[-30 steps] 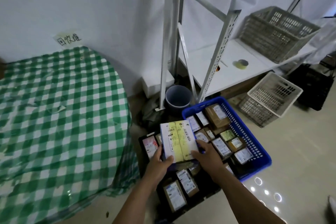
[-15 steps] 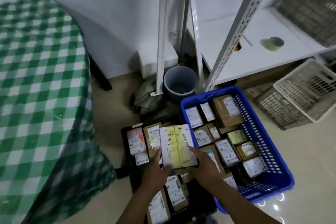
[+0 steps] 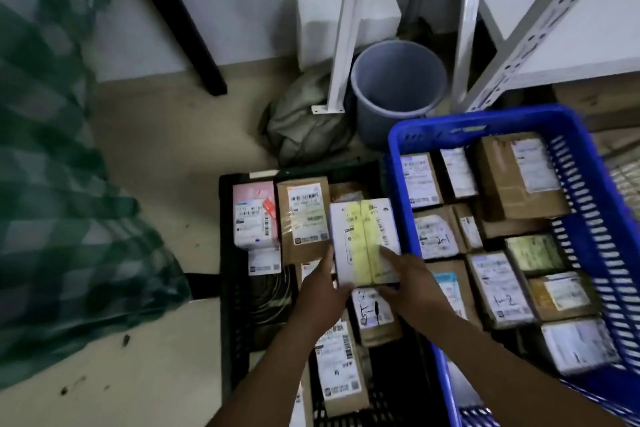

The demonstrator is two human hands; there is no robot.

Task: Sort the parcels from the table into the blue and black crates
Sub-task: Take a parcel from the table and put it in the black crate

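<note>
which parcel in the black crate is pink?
The pink parcel in the black crate's far-left corner, left of a brown parcel. The rest there are brown or white, including the white parcel gripped by the left hand and right hand.

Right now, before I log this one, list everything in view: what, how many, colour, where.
blue crate: one, blue, floor, right
black crate: one, black, floor, left of it
taped parcel: one, white with yellow tape, over the black crate
parcels in black crate: at least five, brown, white, pink
parcels in blue crate: at least ten, mostly brown
bucket: one, grey, behind the crates
cloth bundle: one, olive, beside the bucket
tablecloth: one, green checked, left
shelf frame: one, white, top right
left hand: one, gripping the taped parcel's near left corner
right hand: one, gripping its near right corner
</note>
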